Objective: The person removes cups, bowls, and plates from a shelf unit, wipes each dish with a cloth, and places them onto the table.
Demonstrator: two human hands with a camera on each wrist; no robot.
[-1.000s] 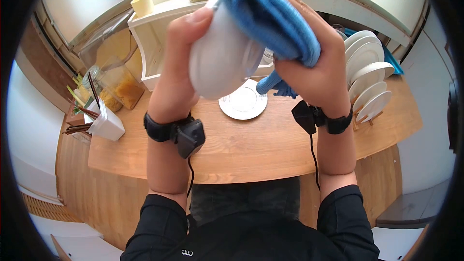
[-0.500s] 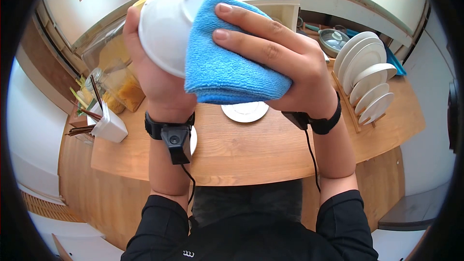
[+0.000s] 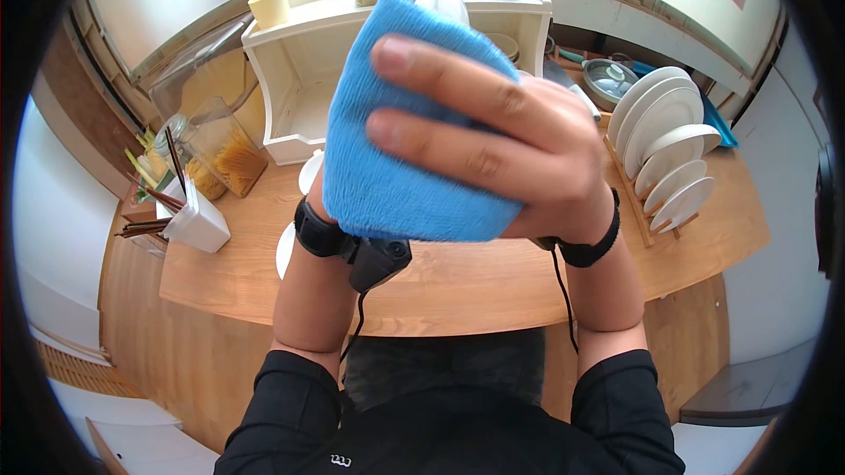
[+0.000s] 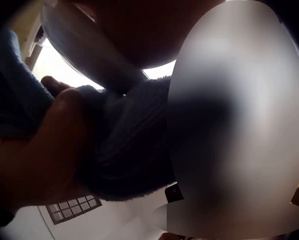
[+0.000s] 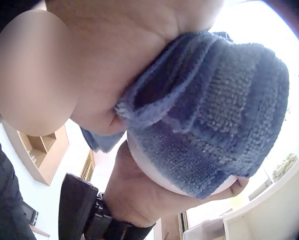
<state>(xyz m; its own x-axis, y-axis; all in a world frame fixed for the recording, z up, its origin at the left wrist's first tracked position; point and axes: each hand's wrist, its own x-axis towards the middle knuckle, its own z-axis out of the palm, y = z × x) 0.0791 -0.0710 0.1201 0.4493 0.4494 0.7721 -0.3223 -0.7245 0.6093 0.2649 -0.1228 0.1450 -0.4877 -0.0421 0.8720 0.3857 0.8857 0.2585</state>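
My right hand (image 3: 546,140) grips a folded blue cloth (image 3: 378,189), its fingers spread over the cloth's near side. Behind the cloth is a white bowl (image 3: 443,1), mostly hidden in the head view, with only a strip showing at the top. In the right wrist view the cloth lies against the bowl (image 5: 154,172), and my left hand (image 5: 154,200) holds the bowl from the other side. Only a fingertip and the wrist of that hand show in the head view. Both hands are raised over the wooden table (image 3: 493,286).
White dishes (image 3: 287,250) peek out beside my left forearm. A rack of white plates (image 3: 660,114) and a lidded pot (image 3: 610,79) stand right. At the left are a white chopstick holder (image 3: 201,224) and a pasta container (image 3: 236,158). Behind is a white shelf (image 3: 304,44) with jars and a yellow cup (image 3: 268,7).
The bowl has turned, its underside facing the camera half a second ago and mostly hidden now. The cloth has moved from the bowl's right side to in front of it, lower and leftward.
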